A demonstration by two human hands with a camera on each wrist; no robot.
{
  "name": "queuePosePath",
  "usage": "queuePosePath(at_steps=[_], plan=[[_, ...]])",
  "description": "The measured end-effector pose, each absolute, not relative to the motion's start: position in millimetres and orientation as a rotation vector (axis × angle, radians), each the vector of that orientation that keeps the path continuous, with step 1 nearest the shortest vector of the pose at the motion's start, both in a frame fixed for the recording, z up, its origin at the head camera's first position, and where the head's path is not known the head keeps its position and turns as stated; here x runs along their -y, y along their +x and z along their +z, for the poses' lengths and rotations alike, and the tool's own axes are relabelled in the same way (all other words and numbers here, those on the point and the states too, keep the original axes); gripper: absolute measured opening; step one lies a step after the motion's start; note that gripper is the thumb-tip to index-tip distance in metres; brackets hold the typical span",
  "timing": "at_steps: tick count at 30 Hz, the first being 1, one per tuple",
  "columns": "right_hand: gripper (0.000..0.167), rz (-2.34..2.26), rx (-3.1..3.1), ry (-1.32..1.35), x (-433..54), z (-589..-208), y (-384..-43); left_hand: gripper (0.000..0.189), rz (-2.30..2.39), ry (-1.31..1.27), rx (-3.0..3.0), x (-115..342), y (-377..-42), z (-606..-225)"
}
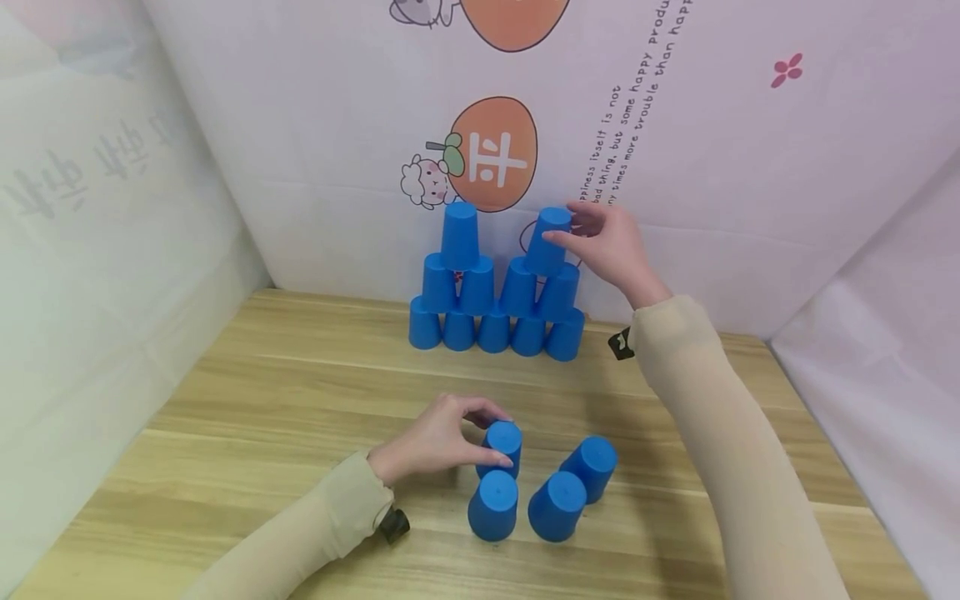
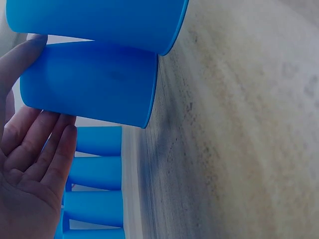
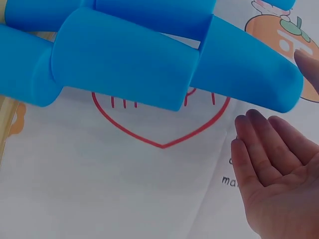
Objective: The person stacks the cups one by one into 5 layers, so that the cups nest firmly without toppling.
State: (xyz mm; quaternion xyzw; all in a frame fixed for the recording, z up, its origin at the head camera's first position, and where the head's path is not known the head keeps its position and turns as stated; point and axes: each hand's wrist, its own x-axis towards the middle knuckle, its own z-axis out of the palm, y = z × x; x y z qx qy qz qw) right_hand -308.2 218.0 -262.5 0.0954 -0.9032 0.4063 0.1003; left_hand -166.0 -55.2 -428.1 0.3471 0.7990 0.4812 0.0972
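Note:
Blue cups stand upside down in a stacked wall at the back of the table, with several in the bottom row. Two cups top it: a left top cup (image 1: 460,237) and a right top cup (image 1: 548,243). My right hand (image 1: 609,246) is beside the right top cup, thumb in front. In the right wrist view its straight fingers (image 3: 264,144) lie just off that cup's side. Nearer to me, my left hand (image 1: 450,437) pinches a near cup (image 2: 89,82) between thumb and fingers. That cup stands close behind another blue cup (image 1: 492,510).
Two more upturned blue cups, a front one (image 1: 557,508) and one behind it (image 1: 592,467), stand right of the left hand's cup. The wooden table (image 1: 300,400) ends at a printed white backdrop (image 1: 337,167) close behind the wall of cups. White cloth (image 1: 90,250) hangs on the left.

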Motion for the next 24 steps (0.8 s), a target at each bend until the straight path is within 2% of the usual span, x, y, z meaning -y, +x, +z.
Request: queuePosePath(at_steps=[8,18,24], plan=[[0.076,1.179,2.636,0.322,-234,-259,-282,0.046,1.439,1.019,-2.355,55,-166,-429],[0.062,1.084,2.685,0.520,-255,-262,-222,0.047,1.438,1.020,-2.359,55,-167,-430],[0.054,1.050,2.758,0.599,-266,-280,-188,0.048,1.438,1.013,-2.356,55,-167,-430]])
